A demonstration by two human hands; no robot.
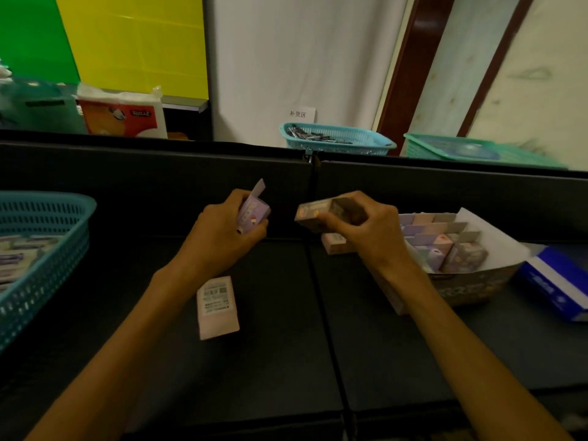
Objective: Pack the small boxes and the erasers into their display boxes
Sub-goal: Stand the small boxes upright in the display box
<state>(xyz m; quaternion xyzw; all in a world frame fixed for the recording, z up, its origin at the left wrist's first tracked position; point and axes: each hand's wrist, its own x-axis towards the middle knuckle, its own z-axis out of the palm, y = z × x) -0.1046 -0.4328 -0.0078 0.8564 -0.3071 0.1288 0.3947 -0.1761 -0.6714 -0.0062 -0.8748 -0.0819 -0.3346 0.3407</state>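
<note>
above the table, both hands grip one small box each: left hand (222,230) purple box (253,211), right hand (366,230) brown box (321,213)

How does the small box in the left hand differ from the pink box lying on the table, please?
The purple box is gripped by the left hand above the table; the pink box lies flat on the black table, untouched. The purple box has an end flap standing open; the pink box appears closed, its printed label facing up. Both are small cardboard boxes.
</note>
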